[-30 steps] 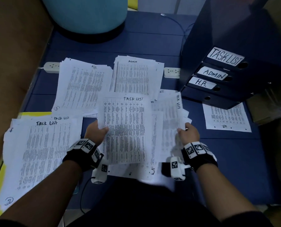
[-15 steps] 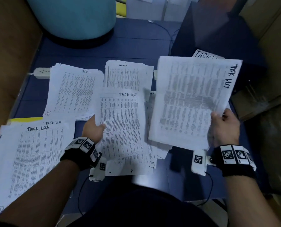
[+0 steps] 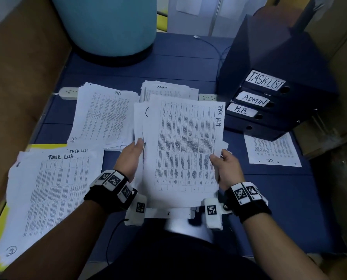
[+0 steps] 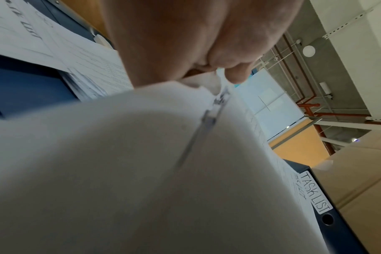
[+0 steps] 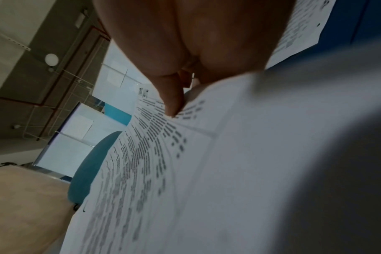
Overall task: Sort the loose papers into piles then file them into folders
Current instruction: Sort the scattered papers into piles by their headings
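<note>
The blue floor mat carries everything, and the layout reads as a sorting station: the stack of dark binders sits toward its far right edge with spines turned to the person, so the labels "TASKLIST", "ADMIN" and "H.R." can be matched to piles. The biggest pile, headed "Task List" and numbered with a circled 3, lies at the near left corner on something yellow; the "HR" pile sits behind it, and the "ADMIN" pile at the far middle is partly hidden. One sheet marked "HR" lies upside down just in front of the binders, apart from its pile. Raised over the middle is the sheaf marked "TASK LIST" along its right margin, probably being squared up for the Task List pile. The left hand clasps its left edge, thumb on top, fingers hidden beneath. The right hand pinches the right edge, thumb pressed on the print.
</note>
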`<state>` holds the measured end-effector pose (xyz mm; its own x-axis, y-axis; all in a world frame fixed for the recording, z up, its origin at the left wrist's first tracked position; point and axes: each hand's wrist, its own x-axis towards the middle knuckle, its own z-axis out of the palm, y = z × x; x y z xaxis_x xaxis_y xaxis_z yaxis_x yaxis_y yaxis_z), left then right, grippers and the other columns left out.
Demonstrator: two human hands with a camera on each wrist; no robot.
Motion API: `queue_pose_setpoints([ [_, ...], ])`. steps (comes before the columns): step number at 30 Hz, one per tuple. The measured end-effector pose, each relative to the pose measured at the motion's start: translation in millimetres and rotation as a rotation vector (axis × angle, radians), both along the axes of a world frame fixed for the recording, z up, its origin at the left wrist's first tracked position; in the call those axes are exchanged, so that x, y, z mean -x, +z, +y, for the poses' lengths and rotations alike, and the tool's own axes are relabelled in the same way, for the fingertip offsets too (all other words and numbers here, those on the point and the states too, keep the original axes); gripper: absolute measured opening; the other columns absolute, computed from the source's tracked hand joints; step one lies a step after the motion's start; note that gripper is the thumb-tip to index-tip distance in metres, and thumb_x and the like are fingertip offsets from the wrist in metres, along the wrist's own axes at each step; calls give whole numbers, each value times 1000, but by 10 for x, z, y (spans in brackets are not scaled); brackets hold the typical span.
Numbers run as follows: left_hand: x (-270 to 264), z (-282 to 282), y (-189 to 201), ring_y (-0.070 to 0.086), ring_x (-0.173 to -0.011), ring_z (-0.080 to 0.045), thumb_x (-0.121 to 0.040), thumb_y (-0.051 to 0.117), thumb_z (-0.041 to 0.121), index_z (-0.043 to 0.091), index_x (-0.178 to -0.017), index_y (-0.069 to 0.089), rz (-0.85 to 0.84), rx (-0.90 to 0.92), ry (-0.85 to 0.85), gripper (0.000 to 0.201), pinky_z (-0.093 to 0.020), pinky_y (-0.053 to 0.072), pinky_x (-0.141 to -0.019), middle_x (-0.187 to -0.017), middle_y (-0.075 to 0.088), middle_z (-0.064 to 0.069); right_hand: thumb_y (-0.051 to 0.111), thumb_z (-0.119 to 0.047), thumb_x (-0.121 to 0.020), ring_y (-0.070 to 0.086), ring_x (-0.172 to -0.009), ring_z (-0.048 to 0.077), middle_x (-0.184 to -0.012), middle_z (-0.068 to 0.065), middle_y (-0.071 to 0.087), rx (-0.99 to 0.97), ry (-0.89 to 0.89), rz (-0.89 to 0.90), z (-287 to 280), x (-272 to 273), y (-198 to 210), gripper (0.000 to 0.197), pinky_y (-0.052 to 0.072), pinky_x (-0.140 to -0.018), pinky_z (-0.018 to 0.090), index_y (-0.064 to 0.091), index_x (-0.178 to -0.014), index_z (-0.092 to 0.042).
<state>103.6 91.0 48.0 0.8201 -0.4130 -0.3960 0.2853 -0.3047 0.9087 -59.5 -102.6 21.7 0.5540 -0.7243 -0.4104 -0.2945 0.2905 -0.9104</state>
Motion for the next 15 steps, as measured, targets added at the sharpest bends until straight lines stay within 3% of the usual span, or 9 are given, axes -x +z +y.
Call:
queue_pose_setpoints([
  [2, -23, 14, -52, 60, -112, -18, -101, 42, 33, 13, -124, 58, 9, 24, -7, 35, -37, 44, -100, -113, 66, 1, 64, -13, -87, 20, -44, 18, -56, 8, 26, 24, -25, -15, 7, -7, 32, 33, 17, -49, 33, 44, -90, 12],
  [4, -32, 38, -100, 63, -105, -12, -99, 48, 21, 16, -125, 58, -23, 35, -47, 29, -34, 47, -96, -110, 67, 5, 62, -5, -91, 20, -35, 14, -51, 6, 28, 40, -49, -16, -21, -3, 52, 18, 13, -40, 22, 49, -86, 7],
  [6, -42, 54, -126, 63, -103, -9, -98, 50, 15, 18, -127, 58, -34, 37, -62, 30, -33, 47, -94, -111, 68, 8, 62, -2, -91, 29, -33, 7, -46, -5, 40, 44, -63, -25, -51, -5, 76, 14, 22, -33, 16, 50, -85, -7],
  [8, -50, 50, -117, 63, -106, -10, -98, 50, 14, 19, -129, 57, -30, 60, -59, 32, -32, 47, -94, -114, 67, 7, 64, -6, -90, 29, -38, 10, -52, -3, 43, 85, -60, -17, -89, 1, 55, 21, 24, -38, 17, 47, -83, -16],
  [11, -64, 33, -111, 62, -110, -14, -98, 49, 12, 18, -129, 57, -16, 83, -55, 32, -35, 46, -98, -118, 67, 4, 65, -7, -89, 29, -48, 13, -58, 3, 35, 162, -46, -15, -128, 17, 49, 22, 28, -48, 21, 48, -79, -13],
  [15, -109, 25, -141, 62, -111, -16, -97, 51, 11, 21, -123, 60, -31, 105, -34, 30, -41, 44, -103, -117, 67, 4, 60, -17, -93, 30, -46, 13, -56, 0, 39, 171, -171, -2, -234, 95, 99, 26, 27, -48, 23, 53, -68, -23],
])
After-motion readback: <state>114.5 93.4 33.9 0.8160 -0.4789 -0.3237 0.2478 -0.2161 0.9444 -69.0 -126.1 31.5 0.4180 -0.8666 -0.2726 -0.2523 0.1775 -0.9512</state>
